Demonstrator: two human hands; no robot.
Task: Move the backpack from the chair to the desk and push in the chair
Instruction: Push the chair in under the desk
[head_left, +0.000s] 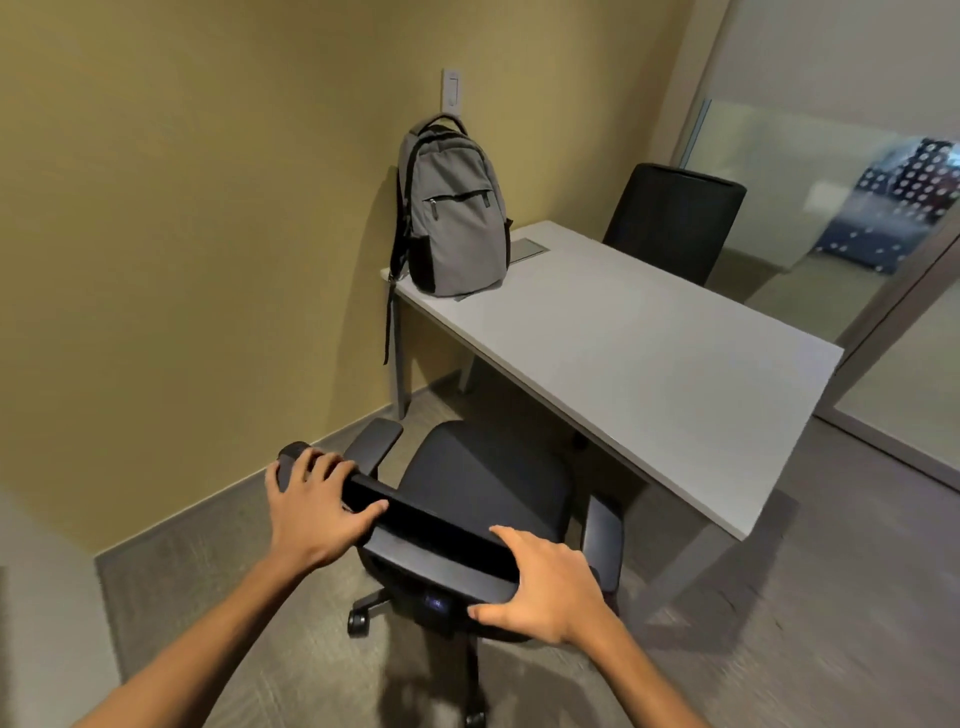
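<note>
Both hands, left hand (317, 506) and right hand (548, 584), are clamping the chair (483, 483) backrest's top edge. With the backpack (452, 208) already standing on the counter (649, 353), they should be pushing evenly, steering the seat squarely underneath.

We reach both bare forearms forward and slightly inward from the bottom of the view. Our left hand (311, 506) sits palm down, fingers (324, 465) curled over the far edge of what it grips, thumb stretched out to the right along the near side. Our right hand (545, 582) sits lower and nearer, palm down, fingers together and bent over, thumb tucked low on the left. Both wrists are straight, elbows out of view.
</note>
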